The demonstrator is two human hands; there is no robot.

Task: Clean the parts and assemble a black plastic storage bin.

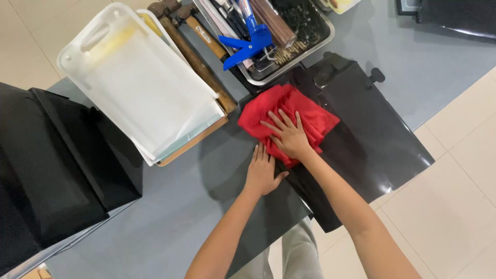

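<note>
1. My right hand (290, 138) lies flat on the red cloth (287, 120), fingers (274, 125) spread wide and pressing down, pinching nothing.
2. My left hand (262, 173) lies flat just below the cloth on the black sheet (372, 139), fingers together and straight, holding it against the counter (170, 217).
3. The cloth is bunched near the sheet's upper left part, just below the metal tray (319, 44).
4. Handling, my guess: the cloth is soft, light and limp, and it will fold and drag under the palm. I'd take it as a wad anywhere, or pinch a loose edge at the right side.
5. The sheet looks thin, glossy and bendy, probably slippery. Its lower right corner hangs past the counter edge, so it likely slides unless pinned. I'd grip it at a free edge or that corner.
6. Packages and labels: a stack of clear white plastic boards (139, 82) with handle slots, upper left, lying over a wooden board.
7. Wooden-handled hammers (194, 57) lie beside that stack. One handle carries a small pale sticker, too small to read.
8. The tray holds a blue plastic caulk gun (250, 44), a brown rod and small bits.
9. A black box-shaped case (57, 165) sits at the left edge. I see no labels on it.
</note>
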